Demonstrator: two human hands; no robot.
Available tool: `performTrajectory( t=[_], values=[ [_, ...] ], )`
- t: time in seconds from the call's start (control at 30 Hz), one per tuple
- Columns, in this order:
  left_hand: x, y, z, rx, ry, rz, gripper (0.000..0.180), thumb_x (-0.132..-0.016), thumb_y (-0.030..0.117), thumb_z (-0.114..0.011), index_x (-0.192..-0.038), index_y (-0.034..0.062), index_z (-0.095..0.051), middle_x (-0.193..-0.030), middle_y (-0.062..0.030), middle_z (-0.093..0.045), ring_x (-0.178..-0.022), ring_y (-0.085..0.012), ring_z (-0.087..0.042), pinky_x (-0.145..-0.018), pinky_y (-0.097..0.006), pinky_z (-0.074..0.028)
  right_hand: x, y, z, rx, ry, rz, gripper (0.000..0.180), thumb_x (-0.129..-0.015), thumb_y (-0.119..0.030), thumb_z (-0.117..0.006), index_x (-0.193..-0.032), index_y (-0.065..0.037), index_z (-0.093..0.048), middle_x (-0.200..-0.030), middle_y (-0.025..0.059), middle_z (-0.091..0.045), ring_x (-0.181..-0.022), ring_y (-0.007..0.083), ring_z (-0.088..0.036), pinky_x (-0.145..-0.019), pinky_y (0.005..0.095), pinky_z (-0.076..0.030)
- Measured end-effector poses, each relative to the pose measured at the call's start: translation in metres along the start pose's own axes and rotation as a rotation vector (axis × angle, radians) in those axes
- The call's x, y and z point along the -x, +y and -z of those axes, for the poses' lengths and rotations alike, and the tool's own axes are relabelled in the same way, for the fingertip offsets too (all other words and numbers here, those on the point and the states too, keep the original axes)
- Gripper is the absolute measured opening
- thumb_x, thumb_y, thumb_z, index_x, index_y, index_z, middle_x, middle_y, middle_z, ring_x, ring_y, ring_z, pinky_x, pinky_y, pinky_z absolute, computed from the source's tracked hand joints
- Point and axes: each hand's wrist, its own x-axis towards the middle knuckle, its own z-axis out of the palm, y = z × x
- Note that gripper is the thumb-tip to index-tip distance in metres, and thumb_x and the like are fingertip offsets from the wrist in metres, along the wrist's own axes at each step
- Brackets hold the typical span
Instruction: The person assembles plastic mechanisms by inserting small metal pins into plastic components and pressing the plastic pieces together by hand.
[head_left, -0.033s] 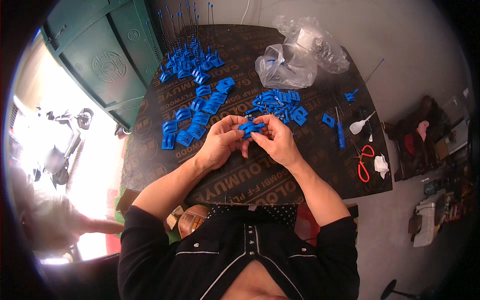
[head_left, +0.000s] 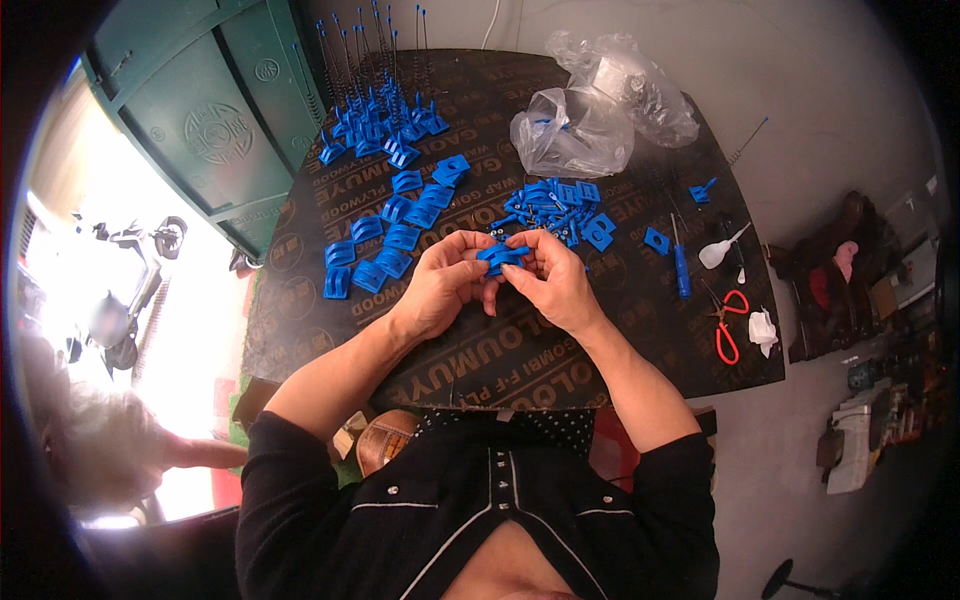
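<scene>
Small workshop: screwdriver (head_left: 683,272), blue parts (head_left: 558,205)

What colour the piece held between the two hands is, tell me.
The held piece is blue; it shows in the head view.

Clear plastic bags (head_left: 590,140) crumpled at far right corner of table (head_left: 680,340). White spouted bottle (head_left: 712,253) near right edge, blue-handled screwdriver (head_left: 683,272) just left. Red-handled tool (head_left: 727,342), crumpled white tissue (head_left: 762,332) toward near right corner. Green metal door (head_left: 215,130) beyond left edge, motorcycle (head_left: 125,290) past it.
</scene>
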Motion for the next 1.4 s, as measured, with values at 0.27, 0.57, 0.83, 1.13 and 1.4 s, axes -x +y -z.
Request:
performTrajectory(
  t=[0.27,0.57,0.83,1.13,1.4],
  values=[
    [-0.002,-0.001,0.004,0.001,-0.013,-0.016,0.03,-0.091,0.008,-0.056,-0.118,-0.0026,-0.046,-0.098,-0.0127,-0.062,-0.071,-0.0203,-0.062,-0.059,-0.034,-0.056,-0.002,0.0,0.0,0.086,0.012,0.017,0.03,-0.087,-0.006,-0.064,-0.113,0.003,-0.052,-0.096,0.0054,-0.062,-0.084,0.0077,-0.06,-0.074,0.0225,-0.05],
    [-0.002,0.002,-0.001,0.018,0.013,-0.007,0.024,-0.092,0.003,-0.051,-0.115,-0.0034,-0.046,-0.095,-0.0121,-0.062,-0.068,-0.018,-0.061,-0.058,-0.033,-0.056,-0.003,0.002,0.001,0.097,0.015,-0.001,0.03,-0.088,-0.006,-0.064,-0.113,0.003,-0.052,-0.096,0.0063,-0.063,-0.085,0.0087,-0.061,-0.074,0.0232,-0.05],
    [-0.002,0.001,-0.001,0.022,0.011,-0.014,0.025,-0.092,0.003,-0.051,-0.115,-0.0034,-0.046,-0.094,-0.0127,-0.063,-0.068,-0.0184,-0.062,-0.058,-0.033,-0.056,-0.002,-0.002,0.0,0.084,0.02,0.0,0.029,-0.088,-0.005,-0.063,-0.113,0.004,-0.053,-0.096,0.0066,-0.063,-0.085,0.0091,-0.062,-0.074,0.0232,-0.05],
    [-0.002,0.0,0.001,0.02,0.007,-0.017,0.025,-0.091,0.003,-0.05,-0.115,-0.0041,-0.046,-0.094,-0.0134,-0.062,-0.068,-0.0191,-0.062,-0.058,-0.033,-0.056,-0.003,-0.001,-0.001,0.063,0.024,0.0,0.027,-0.088,-0.005,-0.063,-0.112,0.004,-0.053,-0.096,0.0062,-0.063,-0.084,0.0085,-0.061,-0.074,0.0227,-0.05],
    [-0.002,0.002,-0.001,0.005,0.025,-0.004,0.026,-0.091,0.003,-0.051,-0.115,-0.0042,-0.046,-0.094,-0.0133,-0.062,-0.068,-0.0197,-0.062,-0.058,-0.034,-0.056,-0.006,0.013,-0.002,0.047,0.077,0.09,0.029,-0.086,-0.014,-0.068,-0.107,0.003,-0.056,-0.083,0.006,-0.065,-0.071,0.0082,-0.06,-0.063,0.025,-0.049]
  ],
)
